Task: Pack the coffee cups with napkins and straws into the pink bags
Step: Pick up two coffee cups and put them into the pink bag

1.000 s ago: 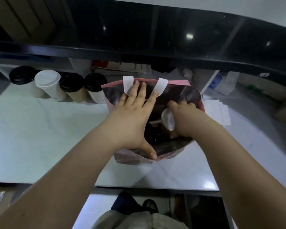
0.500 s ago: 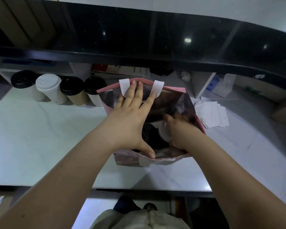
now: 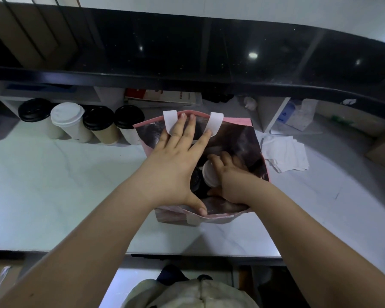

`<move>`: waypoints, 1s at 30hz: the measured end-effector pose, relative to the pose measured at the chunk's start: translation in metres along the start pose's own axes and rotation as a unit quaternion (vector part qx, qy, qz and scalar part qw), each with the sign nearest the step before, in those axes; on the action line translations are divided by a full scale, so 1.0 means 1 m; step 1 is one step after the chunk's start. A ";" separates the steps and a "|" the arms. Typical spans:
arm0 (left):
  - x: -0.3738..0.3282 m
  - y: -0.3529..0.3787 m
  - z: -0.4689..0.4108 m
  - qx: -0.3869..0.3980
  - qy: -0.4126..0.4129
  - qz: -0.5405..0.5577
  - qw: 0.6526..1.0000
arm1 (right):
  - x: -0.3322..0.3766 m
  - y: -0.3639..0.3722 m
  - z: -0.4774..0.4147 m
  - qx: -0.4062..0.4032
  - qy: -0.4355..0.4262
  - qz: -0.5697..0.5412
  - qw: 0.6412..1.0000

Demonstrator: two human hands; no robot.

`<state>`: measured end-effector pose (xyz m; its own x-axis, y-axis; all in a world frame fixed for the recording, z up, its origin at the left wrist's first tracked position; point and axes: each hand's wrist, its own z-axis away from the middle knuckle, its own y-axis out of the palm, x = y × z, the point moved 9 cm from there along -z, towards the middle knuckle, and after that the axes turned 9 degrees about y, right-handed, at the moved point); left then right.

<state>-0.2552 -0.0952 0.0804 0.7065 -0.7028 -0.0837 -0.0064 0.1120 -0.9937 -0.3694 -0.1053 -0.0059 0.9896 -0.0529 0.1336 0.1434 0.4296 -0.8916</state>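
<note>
Cup (image 3: pixel 209 177) inside pink bag (image 3: pixel 237 121), right grip (image 3: pixel 230 181) curled round it; left grip (image 3: pixel 173 172) splayed across mouth.

Inside the pink bag (image 3: pixel 236 121), my right hand (image 3: pixel 231 181) covers most of the white-lidded cup (image 3: pixel 209 177) I grip: only part of the lid shows, body hidden. My left hand (image 3: pixel 173 170) blocks the bag's left inner wall and part of a dark lid (image 3: pixel 195 183) beside that cup. Bag bottom too dark to read. Behind the bag, print on the papers (image 3: pixel 176 97) too small. Forearms cut off at the bottom edge.
</note>
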 end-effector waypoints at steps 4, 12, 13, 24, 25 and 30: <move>0.002 0.000 0.000 0.000 -0.003 -0.003 1.000 | 0.002 0.003 -0.007 0.014 -0.014 0.000 1.000; 0.008 0.001 -0.002 -0.005 -0.010 -0.001 1.000 | -0.006 0.020 -0.016 0.054 -0.006 0.035 0.998; 0.009 0.001 -0.002 -0.004 -0.014 -0.001 1.000 | -0.007 0.022 -0.017 0.058 -0.005 0.036 0.998; 0.019 -0.002 -0.003 -0.026 -0.013 0.025 0.999 | -0.002 0.026 0.000 0.109 0.052 0.000 0.993; 0.020 -0.004 -0.002 -0.034 -0.006 0.040 0.999 | -0.001 0.027 0.004 0.121 0.061 0.002 0.991; 0.018 -0.021 0.002 -0.087 0.020 0.084 0.992 | 0.008 0.005 0.018 0.103 0.058 0.035 0.992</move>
<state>-0.2406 -0.1085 0.0996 0.6565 -0.7124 -0.2479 -0.2459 0.1086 -0.9632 -0.3610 -0.0877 -0.0016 0.9932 -0.1156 0.0130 0.0813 0.6105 -0.7878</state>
